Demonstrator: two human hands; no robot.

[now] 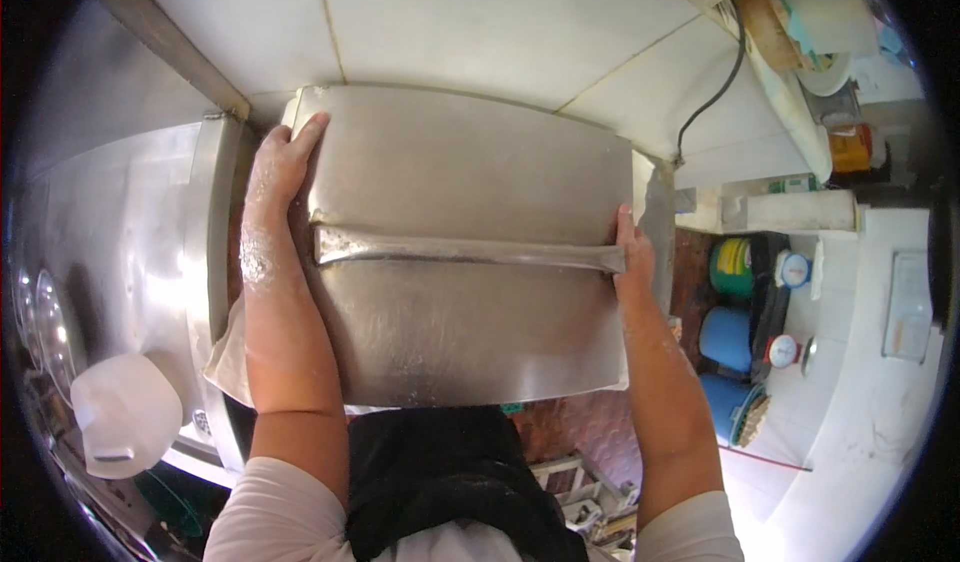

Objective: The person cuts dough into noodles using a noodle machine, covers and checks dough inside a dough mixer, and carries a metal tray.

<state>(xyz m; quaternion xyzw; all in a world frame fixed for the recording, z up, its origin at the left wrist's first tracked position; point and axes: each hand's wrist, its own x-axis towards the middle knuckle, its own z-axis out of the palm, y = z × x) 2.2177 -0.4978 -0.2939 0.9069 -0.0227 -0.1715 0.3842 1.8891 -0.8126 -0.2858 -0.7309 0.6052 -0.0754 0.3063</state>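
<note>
A wide metal sheet (470, 172) with a raised metal bar (470, 251) across its middle lies in front of me, close to the tiled wall. My left hand (285, 162), dusted with white powder along the wrist, grips its left edge near the far corner, thumb on top. On the opposite side, my right hand (634, 252) holds the right edge beside the end of the bar. Pale cloth or paper (232, 357) sticks out from under the sheet at the lower left. The undersides of both hands are hidden.
At the left, a metal counter (120, 252) bears a white plastic jug (128, 412). Blue bins (725, 339), a green container (731, 267) and small dial scales (783, 351) stand at the right. A black cable (722, 87) hangs along the wall at the upper right.
</note>
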